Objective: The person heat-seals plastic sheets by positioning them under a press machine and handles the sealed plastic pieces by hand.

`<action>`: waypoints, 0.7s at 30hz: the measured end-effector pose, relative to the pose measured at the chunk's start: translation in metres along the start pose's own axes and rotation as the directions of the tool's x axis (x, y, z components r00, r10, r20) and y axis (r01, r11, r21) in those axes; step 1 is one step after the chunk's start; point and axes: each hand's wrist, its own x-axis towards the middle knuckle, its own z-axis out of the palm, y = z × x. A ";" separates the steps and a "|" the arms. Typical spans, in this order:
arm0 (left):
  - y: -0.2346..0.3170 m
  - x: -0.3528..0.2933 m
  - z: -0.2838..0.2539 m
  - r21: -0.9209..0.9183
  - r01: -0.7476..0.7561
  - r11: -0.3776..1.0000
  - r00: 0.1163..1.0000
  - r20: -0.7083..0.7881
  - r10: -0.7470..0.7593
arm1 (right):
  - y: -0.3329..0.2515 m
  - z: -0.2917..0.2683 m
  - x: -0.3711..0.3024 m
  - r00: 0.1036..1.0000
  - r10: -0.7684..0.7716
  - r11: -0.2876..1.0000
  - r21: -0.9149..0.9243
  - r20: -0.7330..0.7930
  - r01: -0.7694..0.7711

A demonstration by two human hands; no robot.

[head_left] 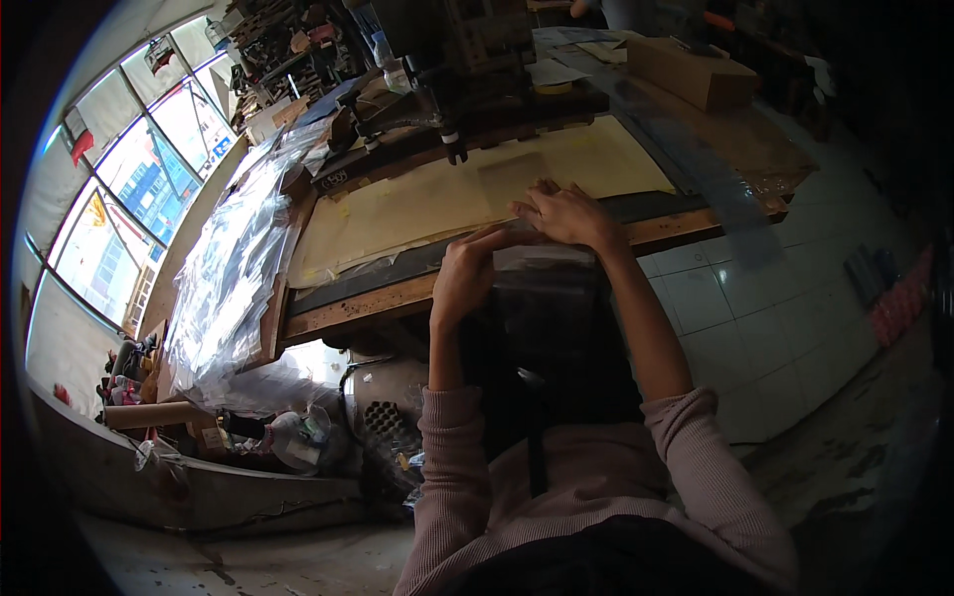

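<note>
My left hand (469,266) is at the front edge of the worktable, its fingers together and pointing right toward my other hand. What they grip, if anything, is hidden. My right hand (568,215) reaches over the front of the pale yellow board (417,214), fingers stretched and apart, palm down. Just below both hands, a blurred sheet of clear plastic (542,260) hangs in front of the table edge. The board lies flat, with a greyer rectangle in its middle and a dark strip (383,270) along its near side.
A dark machine (457,60) stands over the board's far side. Shiny clear plastic sheets (224,258) are heaped at the left, beside windows. A cardboard box (691,72) sits at the back right. Clear film (730,209) hangs off the table's right corner above the tiled floor (725,298).
</note>
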 end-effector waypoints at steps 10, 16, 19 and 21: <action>-0.003 0.000 -0.003 -0.020 -0.017 1.000 0.999 -0.034 0.016 | 0.012 0.009 0.020 1.000 -0.028 0.995 -0.097 -0.009 0.027; 0.001 0.003 -0.003 0.007 -0.039 0.999 0.998 0.050 0.038 | 0.019 0.003 0.026 0.995 -0.072 0.985 -0.154 0.072 0.082; -0.001 0.002 -0.002 -0.003 -0.053 0.999 0.997 0.048 0.054 | 0.019 0.004 0.026 0.996 -0.061 0.987 -0.147 0.068 0.071; -0.004 0.002 0.001 -0.026 -0.027 0.999 0.999 0.038 0.028 | 0.019 0.004 0.026 0.996 -0.059 0.986 -0.150 0.066 0.068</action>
